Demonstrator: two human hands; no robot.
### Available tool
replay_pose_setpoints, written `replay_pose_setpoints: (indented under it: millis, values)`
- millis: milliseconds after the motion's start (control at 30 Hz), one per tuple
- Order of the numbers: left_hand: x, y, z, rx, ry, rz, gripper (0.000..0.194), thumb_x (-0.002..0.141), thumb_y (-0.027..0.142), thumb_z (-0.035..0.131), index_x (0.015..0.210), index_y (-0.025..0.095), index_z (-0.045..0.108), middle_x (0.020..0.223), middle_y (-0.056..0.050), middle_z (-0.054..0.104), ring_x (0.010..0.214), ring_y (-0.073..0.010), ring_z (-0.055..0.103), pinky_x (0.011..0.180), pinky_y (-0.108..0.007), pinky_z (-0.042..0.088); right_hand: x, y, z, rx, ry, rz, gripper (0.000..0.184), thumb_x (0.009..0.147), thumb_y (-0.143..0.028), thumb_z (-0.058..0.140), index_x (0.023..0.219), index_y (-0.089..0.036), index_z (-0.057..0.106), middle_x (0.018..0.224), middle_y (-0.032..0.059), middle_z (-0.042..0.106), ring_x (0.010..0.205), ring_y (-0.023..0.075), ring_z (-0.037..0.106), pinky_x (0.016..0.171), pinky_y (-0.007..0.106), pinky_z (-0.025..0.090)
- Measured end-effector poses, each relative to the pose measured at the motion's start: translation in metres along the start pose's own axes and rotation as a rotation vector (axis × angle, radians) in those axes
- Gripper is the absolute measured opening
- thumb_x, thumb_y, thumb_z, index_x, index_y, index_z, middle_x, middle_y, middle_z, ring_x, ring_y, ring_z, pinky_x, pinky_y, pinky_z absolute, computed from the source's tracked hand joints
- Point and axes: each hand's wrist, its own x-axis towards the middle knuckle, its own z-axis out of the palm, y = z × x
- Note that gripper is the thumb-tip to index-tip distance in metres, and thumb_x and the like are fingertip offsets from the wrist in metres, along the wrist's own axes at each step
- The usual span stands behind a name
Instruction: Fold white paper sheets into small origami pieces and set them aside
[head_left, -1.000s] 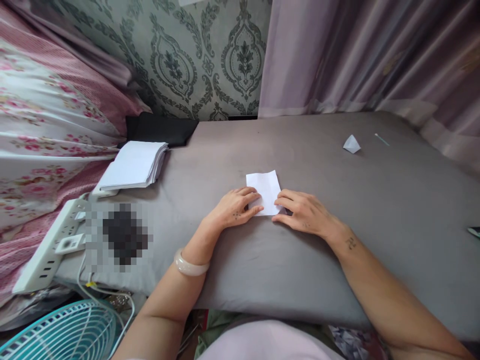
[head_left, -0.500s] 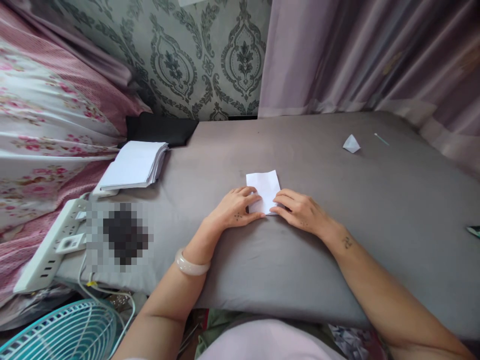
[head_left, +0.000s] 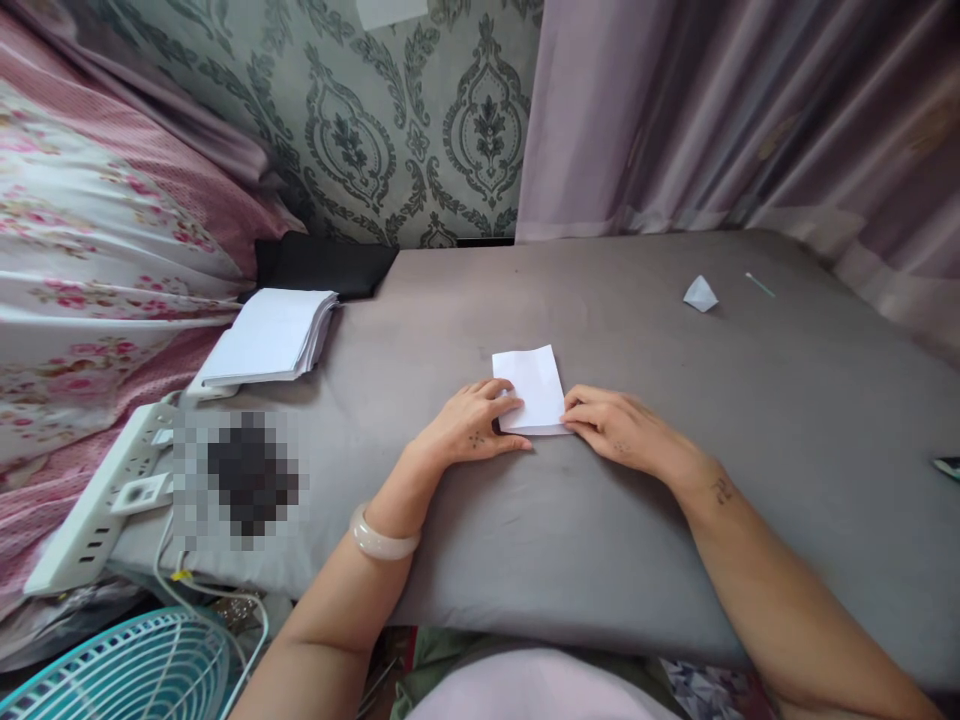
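Observation:
A small folded sheet of white paper [head_left: 529, 385] lies on the grey cloth in front of me, with a narrow fold along its near edge. My left hand [head_left: 476, 420] rests over the paper's left side; its fingertips press on the sheet and its thumb stretches apart along the near edge. At the near right corner, my right hand [head_left: 615, 425] pinches the paper between thumb and fingers. Farther off to the right stands a small folded paper piece [head_left: 700, 294], apart from both hands.
To the left are a stack of white paper [head_left: 274, 335], a black flat item [head_left: 322, 265], a white power strip [head_left: 97, 500] with cables and a blurred-out dark patch. A teal fan [head_left: 142, 670] is below. A cotton swab [head_left: 760, 285] lies at the far right. Curtains hang behind.
My right hand first slid left along the near edge toward my left thumb, then moved back right to the corner. My left hand has stayed nearly still. The view has tilted slightly upward.

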Motion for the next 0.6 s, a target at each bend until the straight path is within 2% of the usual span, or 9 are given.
replay_pose_setpoints:
  millis: [233, 367, 467, 600]
  values:
    - [0.0007, -0.001, 0.0011, 0.027, 0.001, 0.032, 0.056, 0.085, 0.063, 0.052, 0.121, 0.022, 0.061, 0.136, -0.014, 0.052, 0.125, -0.0315, 0.05, 0.1, -0.047, 0.043, -0.0066, -0.0042, -0.0067, 0.037, -0.088, 0.12, 0.02, 0.088, -0.03, 0.053, 0.088, -0.027, 0.073, 0.102, 0.0019, 0.066, 0.078, 0.0155, 0.064, 0.067, 0.03, 0.047]
    - [0.0022, 0.0008, 0.001, 0.061, 0.062, 0.142, 0.041, 0.09, 0.052, 0.052, 0.109, 0.02, 0.067, 0.124, -0.011, 0.063, 0.124, -0.0289, 0.05, 0.105, -0.046, 0.039, -0.0037, -0.0073, -0.0042, 0.034, -0.048, 0.083, 0.016, 0.087, -0.027, 0.056, 0.08, -0.024, 0.071, 0.113, 0.0031, 0.065, 0.092, 0.0197, 0.064, 0.074, 0.033, 0.048]
    - [0.0031, 0.0041, 0.0002, 0.069, 0.044, 0.191, 0.035, 0.097, 0.041, 0.042, 0.1, 0.019, 0.068, 0.11, -0.01, 0.068, 0.111, -0.0239, 0.059, 0.095, -0.039, 0.046, -0.0009, -0.0092, -0.002, 0.015, -0.026, 0.04, 0.014, 0.086, -0.028, 0.058, 0.075, -0.022, 0.065, 0.112, 0.0049, 0.066, 0.098, 0.0219, 0.062, 0.077, 0.034, 0.047]
    - [0.0034, 0.0075, -0.0009, 0.05, 0.044, 0.156, 0.041, 0.101, 0.036, 0.031, 0.095, 0.018, 0.067, 0.096, -0.009, 0.069, 0.093, -0.0191, 0.064, 0.082, -0.031, 0.05, 0.0022, -0.0095, 0.0019, -0.036, -0.012, 0.038, 0.013, 0.085, -0.035, 0.063, 0.086, -0.022, 0.06, 0.096, 0.005, 0.067, 0.087, 0.0214, 0.061, 0.072, 0.033, 0.045]
